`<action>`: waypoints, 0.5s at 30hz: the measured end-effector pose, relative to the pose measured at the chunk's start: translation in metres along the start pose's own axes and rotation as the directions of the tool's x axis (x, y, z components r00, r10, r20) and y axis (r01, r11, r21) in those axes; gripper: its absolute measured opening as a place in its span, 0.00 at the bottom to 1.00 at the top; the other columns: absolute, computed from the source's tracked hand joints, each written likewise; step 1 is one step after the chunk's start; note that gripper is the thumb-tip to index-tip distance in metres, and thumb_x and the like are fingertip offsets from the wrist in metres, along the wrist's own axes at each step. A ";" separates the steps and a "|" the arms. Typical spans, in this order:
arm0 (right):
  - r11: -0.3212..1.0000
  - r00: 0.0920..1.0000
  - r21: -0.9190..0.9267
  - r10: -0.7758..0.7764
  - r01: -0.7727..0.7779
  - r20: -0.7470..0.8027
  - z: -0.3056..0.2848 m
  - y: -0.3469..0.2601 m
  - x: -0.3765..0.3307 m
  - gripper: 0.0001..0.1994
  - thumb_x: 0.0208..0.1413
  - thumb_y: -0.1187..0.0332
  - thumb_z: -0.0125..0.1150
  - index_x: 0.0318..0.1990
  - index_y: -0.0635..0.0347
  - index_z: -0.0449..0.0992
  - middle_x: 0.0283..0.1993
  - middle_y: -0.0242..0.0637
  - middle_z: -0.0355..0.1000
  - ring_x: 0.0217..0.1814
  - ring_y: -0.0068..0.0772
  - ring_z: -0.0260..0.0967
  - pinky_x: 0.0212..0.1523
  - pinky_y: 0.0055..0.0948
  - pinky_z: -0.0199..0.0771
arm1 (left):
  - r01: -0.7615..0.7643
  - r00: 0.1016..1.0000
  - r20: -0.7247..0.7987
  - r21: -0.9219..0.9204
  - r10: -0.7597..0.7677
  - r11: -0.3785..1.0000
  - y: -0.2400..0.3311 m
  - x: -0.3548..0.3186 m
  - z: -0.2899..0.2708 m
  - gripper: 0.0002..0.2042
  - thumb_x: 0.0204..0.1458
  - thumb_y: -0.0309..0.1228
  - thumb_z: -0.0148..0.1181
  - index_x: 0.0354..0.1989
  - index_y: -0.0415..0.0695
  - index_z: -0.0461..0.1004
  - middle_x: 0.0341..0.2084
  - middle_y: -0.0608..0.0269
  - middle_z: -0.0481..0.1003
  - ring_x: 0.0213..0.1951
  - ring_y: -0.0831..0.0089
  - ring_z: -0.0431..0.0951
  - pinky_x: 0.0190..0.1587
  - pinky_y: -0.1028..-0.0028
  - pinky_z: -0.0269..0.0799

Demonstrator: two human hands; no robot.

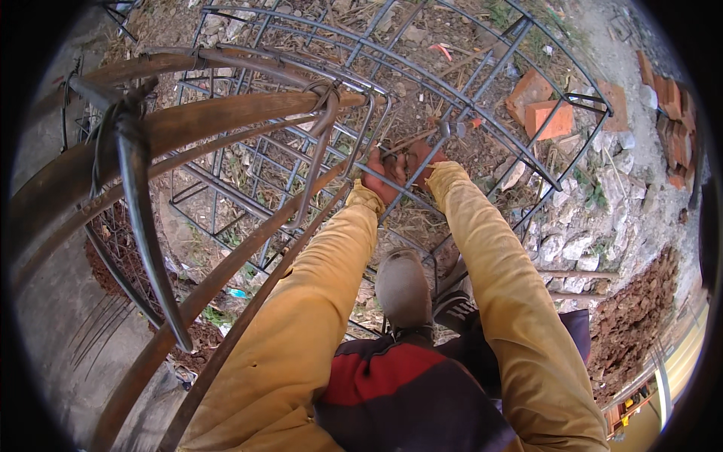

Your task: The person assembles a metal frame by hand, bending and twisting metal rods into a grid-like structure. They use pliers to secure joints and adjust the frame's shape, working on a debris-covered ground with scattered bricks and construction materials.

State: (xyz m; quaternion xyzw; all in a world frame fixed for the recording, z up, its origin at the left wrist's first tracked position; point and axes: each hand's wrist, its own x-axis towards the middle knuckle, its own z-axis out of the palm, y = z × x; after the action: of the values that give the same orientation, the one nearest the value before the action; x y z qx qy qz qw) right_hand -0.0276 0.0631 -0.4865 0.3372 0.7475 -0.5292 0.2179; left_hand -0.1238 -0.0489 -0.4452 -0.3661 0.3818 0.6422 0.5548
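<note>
My two hands meet at the bars of a rebar cage (422, 84) made of thin grey steel rods tied in a grid. My left hand (382, 177) is closed, its fingers curled at a bar; what they pinch is too small to make out. Beside it, my right hand (423, 160) is also closed, partly behind a slanting rod. A small silvery metal piece with rounded ends (452, 129) shows just beyond the right fingers. I cannot tell whether that hand holds it. Yellow sleeves cover both forearms.
Thick rusty bars (211, 120) with bent stirrups cross the left side at close range. Orange bricks (548, 119) lie beyond the cage at right, near white rubble (580, 245) and reddish soil (633, 324). My shoes (404, 290) stand among the rods.
</note>
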 end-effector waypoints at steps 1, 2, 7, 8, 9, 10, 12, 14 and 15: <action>1.000 1.000 0.001 0.013 -0.013 -0.001 -0.003 -0.002 -0.005 0.15 0.58 0.60 0.52 0.45 0.62 0.72 0.40 0.47 0.75 0.41 0.44 0.74 0.43 0.38 0.74 | 0.007 1.000 -0.024 0.009 -0.007 1.000 -0.001 0.001 0.002 0.21 0.64 0.51 0.38 0.44 0.46 0.67 0.30 0.59 0.74 0.24 0.70 0.70 0.24 0.76 0.68; 1.000 1.000 0.004 0.029 -0.029 -0.002 -0.006 -0.006 -0.011 0.16 0.58 0.60 0.53 0.46 0.62 0.72 0.40 0.47 0.75 0.41 0.43 0.74 0.43 0.37 0.75 | 0.014 0.999 -0.051 0.015 -0.013 1.000 -0.002 0.002 0.002 0.21 0.64 0.52 0.38 0.44 0.46 0.67 0.29 0.59 0.74 0.23 0.70 0.70 0.24 0.75 0.68; 0.998 0.991 0.047 0.057 -0.052 -0.124 -0.054 -0.076 -0.072 0.16 0.56 0.59 0.56 0.47 0.60 0.73 0.42 0.45 0.75 0.43 0.41 0.74 0.45 0.36 0.74 | 0.031 0.999 0.043 0.046 -0.033 0.998 0.002 0.010 -0.017 0.23 0.61 0.55 0.40 0.44 0.47 0.67 0.28 0.59 0.75 0.24 0.69 0.71 0.26 0.73 0.71; 0.998 0.986 0.052 0.054 -0.047 -0.160 -0.060 -0.087 -0.080 0.16 0.56 0.59 0.56 0.46 0.59 0.74 0.42 0.45 0.75 0.44 0.42 0.74 0.46 0.36 0.74 | 0.052 0.994 0.091 0.042 -0.055 0.998 0.004 0.012 -0.024 0.23 0.61 0.56 0.41 0.44 0.47 0.66 0.29 0.59 0.75 0.24 0.69 0.72 0.26 0.72 0.72; 0.999 0.988 -0.016 0.043 -0.046 -0.149 -0.050 -0.075 -0.068 0.15 0.56 0.59 0.56 0.46 0.59 0.74 0.42 0.46 0.75 0.44 0.42 0.74 0.46 0.36 0.73 | 0.068 0.996 0.059 0.016 -0.069 0.998 0.005 0.015 -0.031 0.23 0.61 0.56 0.41 0.44 0.46 0.66 0.29 0.59 0.75 0.24 0.68 0.72 0.27 0.71 0.73; 0.994 0.986 -0.083 0.054 -0.068 -0.160 -0.036 -0.044 -0.049 0.15 0.56 0.59 0.56 0.45 0.59 0.75 0.41 0.46 0.75 0.43 0.42 0.74 0.45 0.37 0.73 | 0.108 0.993 0.043 0.002 -0.108 0.994 0.001 0.016 -0.021 0.24 0.60 0.56 0.41 0.44 0.46 0.66 0.30 0.59 0.75 0.24 0.68 0.72 0.28 0.70 0.74; 1.000 0.983 -0.017 0.020 -0.023 -0.180 -0.010 -0.011 -0.032 0.14 0.56 0.60 0.56 0.44 0.59 0.75 0.41 0.47 0.75 0.43 0.44 0.74 0.44 0.37 0.73 | 0.130 0.992 -0.002 -0.029 -0.130 0.991 0.000 0.014 -0.011 0.24 0.60 0.57 0.41 0.43 0.46 0.65 0.31 0.59 0.75 0.24 0.68 0.72 0.30 0.69 0.75; 0.964 0.973 0.245 -0.041 0.098 -0.227 0.001 -0.005 -0.032 0.13 0.56 0.61 0.55 0.43 0.59 0.75 0.40 0.48 0.75 0.43 0.45 0.73 0.42 0.38 0.72 | 0.115 0.992 -0.048 -0.054 -0.118 0.992 -0.001 0.011 -0.005 0.24 0.61 0.56 0.40 0.43 0.45 0.65 0.30 0.59 0.74 0.24 0.68 0.71 0.31 0.68 0.76; 0.985 0.979 0.139 -0.078 0.106 -0.189 0.001 0.000 -0.029 0.12 0.56 0.62 0.55 0.43 0.60 0.75 0.39 0.47 0.75 0.42 0.45 0.73 0.42 0.39 0.72 | 0.091 0.993 -0.070 -0.043 -0.094 0.995 -0.003 0.011 -0.002 0.24 0.61 0.56 0.40 0.43 0.45 0.65 0.29 0.60 0.74 0.24 0.68 0.71 0.30 0.68 0.76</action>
State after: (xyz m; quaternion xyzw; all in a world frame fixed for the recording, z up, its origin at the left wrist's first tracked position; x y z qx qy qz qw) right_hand -0.0081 0.0540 -0.4666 0.3646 0.7376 -0.5599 0.0979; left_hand -0.1223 -0.0454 -0.4561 -0.4172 0.3714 0.6096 0.5624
